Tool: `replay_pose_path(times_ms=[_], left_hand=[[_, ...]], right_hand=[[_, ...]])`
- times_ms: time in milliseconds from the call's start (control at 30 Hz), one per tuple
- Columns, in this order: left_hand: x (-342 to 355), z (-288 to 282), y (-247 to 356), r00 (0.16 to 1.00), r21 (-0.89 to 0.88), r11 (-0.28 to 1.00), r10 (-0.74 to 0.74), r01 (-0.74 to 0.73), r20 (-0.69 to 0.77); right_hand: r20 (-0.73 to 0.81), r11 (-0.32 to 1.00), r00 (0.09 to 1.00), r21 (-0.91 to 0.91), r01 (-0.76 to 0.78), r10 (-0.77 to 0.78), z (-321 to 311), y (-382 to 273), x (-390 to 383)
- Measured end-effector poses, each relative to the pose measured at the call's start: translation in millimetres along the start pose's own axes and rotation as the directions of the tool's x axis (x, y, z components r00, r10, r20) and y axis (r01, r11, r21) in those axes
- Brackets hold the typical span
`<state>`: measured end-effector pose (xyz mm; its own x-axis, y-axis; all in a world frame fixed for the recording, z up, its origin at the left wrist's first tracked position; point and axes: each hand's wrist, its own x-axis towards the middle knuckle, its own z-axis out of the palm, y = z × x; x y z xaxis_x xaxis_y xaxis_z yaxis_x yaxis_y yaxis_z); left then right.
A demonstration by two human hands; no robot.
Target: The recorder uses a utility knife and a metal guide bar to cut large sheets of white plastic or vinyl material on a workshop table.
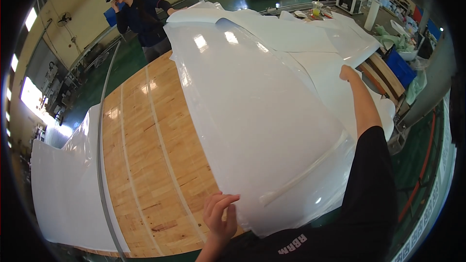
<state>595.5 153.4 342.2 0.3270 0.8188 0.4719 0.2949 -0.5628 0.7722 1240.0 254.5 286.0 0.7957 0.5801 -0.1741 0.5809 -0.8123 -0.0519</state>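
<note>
A large glossy white sheet (262, 102) lies across the wooden table (155, 155), with a clear, shiny film-like border along its near right side. By the sheet's near left corner is my left hand (221, 216), its fingers loosely bent and apart, with nothing seen in them. My right arm reaches out over more white sheets (318, 75) on the right. At its end, my right hand (346, 73) is closed against them; its fingertips are hidden, so what it grips does not show.
Across the table a person (141, 17) in dark clothes rests one hand on the sheets' far end. A metal rail (103, 92) crosses the table's left part, beside another white sheet (65, 194). A blue bin (400, 67) and a grey post (432, 80) stand right.
</note>
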Motion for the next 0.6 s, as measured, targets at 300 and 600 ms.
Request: replay_pose_path(times_ms=[300, 600], left_hand=[[42.7, 135.2, 24.4, 0.869, 0.603, 0.797, -0.324, 0.036, 0.375], [40.9, 153.6, 19.4, 0.863, 0.683, 0.729, -0.370, 0.042, 0.343]], right_hand=[[0.089, 0.931, 0.955, -0.212, 0.297, -0.284, 84.4, -62.1, 91.8], [0.109, 0.848, 0.864, -0.164, 0.504, -0.492, 77.3, -150.8, 145.8]])
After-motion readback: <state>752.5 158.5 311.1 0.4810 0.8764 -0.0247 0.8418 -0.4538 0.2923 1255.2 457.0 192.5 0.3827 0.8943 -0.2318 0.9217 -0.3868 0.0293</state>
